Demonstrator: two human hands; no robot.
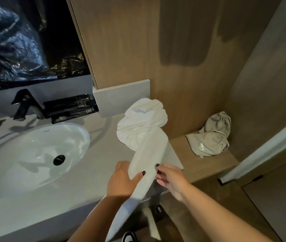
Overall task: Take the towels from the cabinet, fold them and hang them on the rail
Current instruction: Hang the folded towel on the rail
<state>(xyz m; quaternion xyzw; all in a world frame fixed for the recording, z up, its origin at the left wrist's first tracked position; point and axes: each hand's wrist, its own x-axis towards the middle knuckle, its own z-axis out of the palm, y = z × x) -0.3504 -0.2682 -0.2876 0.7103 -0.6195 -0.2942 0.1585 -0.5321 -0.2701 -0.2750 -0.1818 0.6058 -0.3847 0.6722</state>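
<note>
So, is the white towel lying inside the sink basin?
No, the white towel lies bunched on the counter to the right of the sink, with both hands holding its lower end.

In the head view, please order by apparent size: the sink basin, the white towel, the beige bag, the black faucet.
1. sink basin
2. white towel
3. beige bag
4. black faucet
The bag and faucet look close in size, so that order is unsure.
</note>
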